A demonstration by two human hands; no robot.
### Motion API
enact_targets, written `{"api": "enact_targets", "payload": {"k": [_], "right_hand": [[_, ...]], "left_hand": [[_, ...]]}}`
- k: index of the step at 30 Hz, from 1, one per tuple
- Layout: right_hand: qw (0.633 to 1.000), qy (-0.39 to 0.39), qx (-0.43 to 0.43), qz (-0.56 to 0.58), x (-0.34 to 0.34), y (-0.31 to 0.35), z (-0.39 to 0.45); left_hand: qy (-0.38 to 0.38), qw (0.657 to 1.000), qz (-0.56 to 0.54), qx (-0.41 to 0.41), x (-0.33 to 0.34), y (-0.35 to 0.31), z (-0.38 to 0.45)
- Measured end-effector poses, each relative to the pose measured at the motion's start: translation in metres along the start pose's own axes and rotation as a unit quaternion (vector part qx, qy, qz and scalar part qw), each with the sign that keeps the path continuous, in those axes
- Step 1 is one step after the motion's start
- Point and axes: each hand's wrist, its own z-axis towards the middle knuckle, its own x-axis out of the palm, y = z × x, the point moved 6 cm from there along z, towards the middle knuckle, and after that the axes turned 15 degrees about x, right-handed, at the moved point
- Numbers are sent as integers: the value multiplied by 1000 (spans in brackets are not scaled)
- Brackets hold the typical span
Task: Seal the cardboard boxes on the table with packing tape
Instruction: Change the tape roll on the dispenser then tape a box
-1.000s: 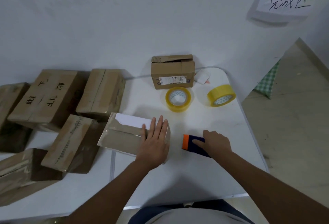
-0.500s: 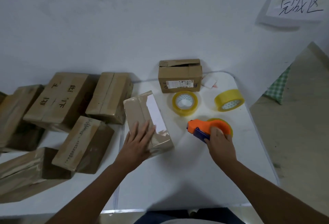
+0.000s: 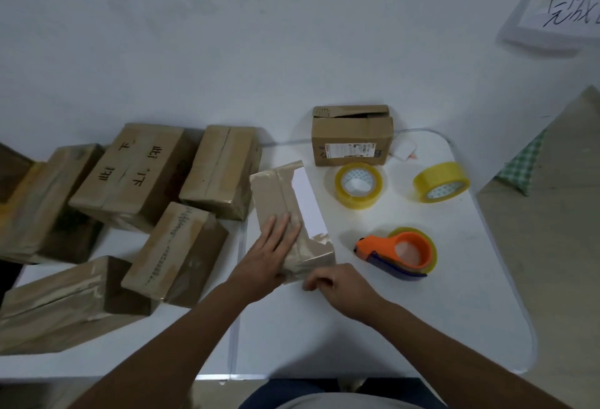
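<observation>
We press our left hand flat on the taped cardboard box, which lies in the middle of the white desk with its long axis pointing away from us. Our right hand has curled fingers at the near end; we cannot tell whether it pinches anything. The orange tape dispenser lies free, just right of this hand.

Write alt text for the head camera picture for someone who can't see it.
A person's left hand presses flat on a taped cardboard box on a white table while the right hand touches its near end. An orange tape dispenser lies at right.
</observation>
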Motion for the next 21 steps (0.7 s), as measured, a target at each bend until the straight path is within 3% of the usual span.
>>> {"api": "enact_targets", "payload": {"k": [3, 6, 10, 13, 15, 18, 21], "right_hand": [[999, -12, 24, 42, 19, 22, 12], [986, -61, 119, 100, 21, 10, 27], [965, -61, 256, 7, 31, -23, 37], [942, -95, 317, 52, 25, -43, 31], [934, -156, 314, 76, 12, -47, 24], [913, -279, 288, 76, -18, -46, 14], [875, -411, 254, -19, -52, -52, 2]], "left_hand": [[9, 1000, 19, 8, 2, -1, 3], [8, 999, 36, 6, 4, 1, 2], [4, 999, 31, 33, 4, 10, -4], [35, 995, 58, 70, -2, 33, -17], [60, 992, 72, 86, -4, 45, -23], [29, 990, 81, 110, -12, 45, -20], [-5, 988, 90, 123, -14, 33, -10]]}}
